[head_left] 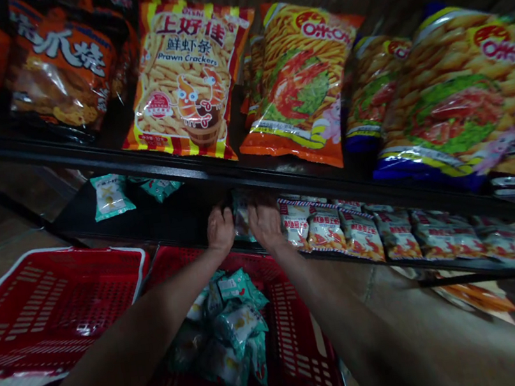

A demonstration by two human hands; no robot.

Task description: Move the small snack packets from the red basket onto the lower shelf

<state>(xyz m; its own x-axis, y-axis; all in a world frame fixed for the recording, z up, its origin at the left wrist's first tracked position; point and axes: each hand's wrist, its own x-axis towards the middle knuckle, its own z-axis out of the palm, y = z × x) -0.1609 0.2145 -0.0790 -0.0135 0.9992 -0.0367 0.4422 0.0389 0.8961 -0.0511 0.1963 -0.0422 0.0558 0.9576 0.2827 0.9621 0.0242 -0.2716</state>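
Observation:
Both my arms reach forward to the lower shelf. My left hand and my right hand sit side by side, fingers curled around a small snack packet that shows between them under the upper shelf's edge. A row of small red-and-white snack packets stands just right of my right hand. Beneath my arms a red basket holds a heap of small teal snack packets.
A second red basket sits at the left. Two teal packets lie on the lower shelf at the left. The upper shelf carries large bags: prawn crackers, orange bags and a blue-edged bag.

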